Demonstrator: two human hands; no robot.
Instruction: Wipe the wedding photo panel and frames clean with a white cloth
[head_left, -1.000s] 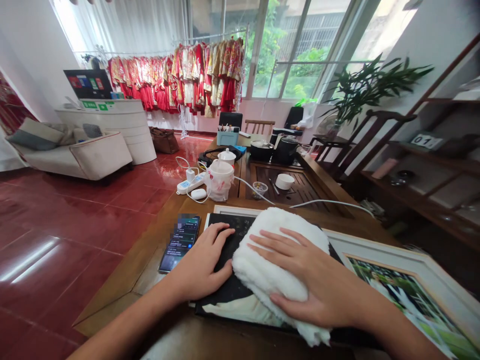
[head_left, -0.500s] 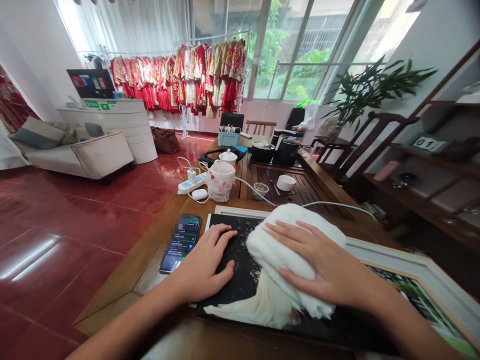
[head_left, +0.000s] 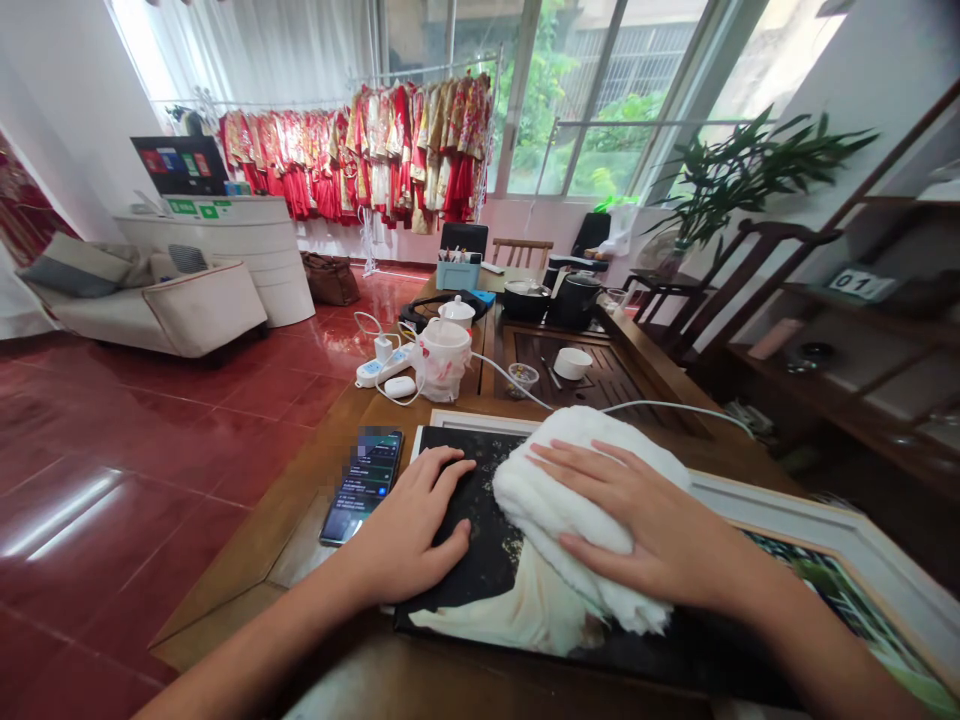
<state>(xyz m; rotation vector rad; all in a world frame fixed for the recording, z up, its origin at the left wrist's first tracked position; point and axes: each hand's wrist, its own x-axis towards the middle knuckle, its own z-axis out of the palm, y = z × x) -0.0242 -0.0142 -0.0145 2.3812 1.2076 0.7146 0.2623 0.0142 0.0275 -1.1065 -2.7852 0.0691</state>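
Note:
A dark photo panel (head_left: 474, 520) printed with a pale draped dress (head_left: 529, 605) lies flat on the wooden table. My left hand (head_left: 424, 520) rests on its left side, open, fingers apart and lightly bent. On the panel's right half sits a bunched white towel (head_left: 525, 480). My right hand (head_left: 626, 520) lies flat across that towel with the fingers spread, pressing it against the panel; the surface underneath is hidden. Beneath the panel, a white-framed picture (head_left: 817, 525) sticks out at the right and along the back.
Left of the panel lies a phone (head_left: 364, 490). Behind it are a white power strip (head_left: 382, 368), a pinkish-white container (head_left: 442, 358), a small white cup (head_left: 572, 363) and a white cable (head_left: 667, 404). A black kettle (head_left: 576, 300) stands farther back. Wooden shelves (head_left: 840, 345) are at the right.

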